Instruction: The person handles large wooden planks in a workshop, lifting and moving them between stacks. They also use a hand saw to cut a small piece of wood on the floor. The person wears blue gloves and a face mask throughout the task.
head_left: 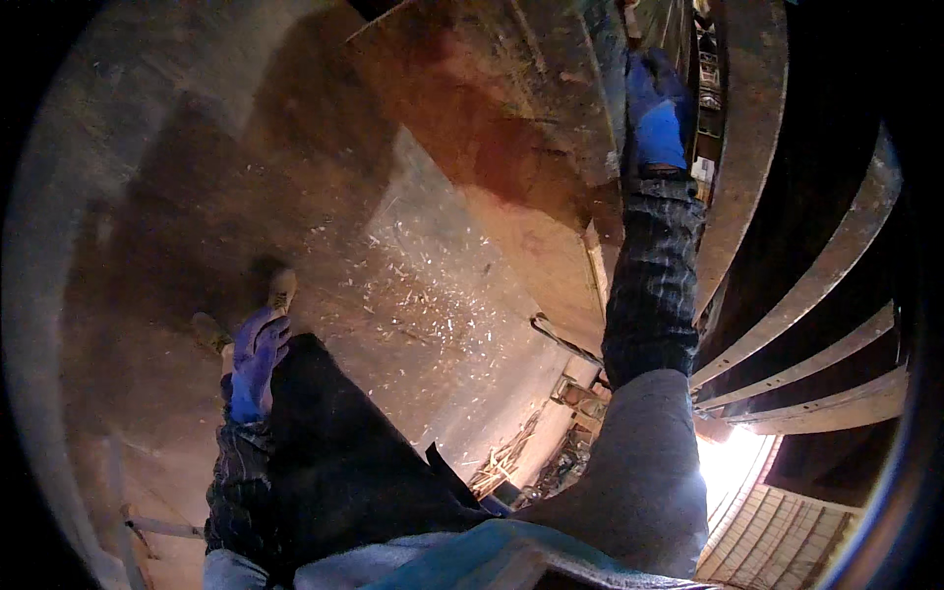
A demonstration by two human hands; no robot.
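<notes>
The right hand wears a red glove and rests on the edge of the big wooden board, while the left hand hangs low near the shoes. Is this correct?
Not quite: the head view shows the glove on the right hand is blue, not red. The rest holds: it rests on the edge of the big wooden board, and the left hand hangs low near the shoes.

Blue gloves are worn on the left hand (258, 356) and right hand (657, 118), with dark checked sleeves and grey overlayers
</notes>
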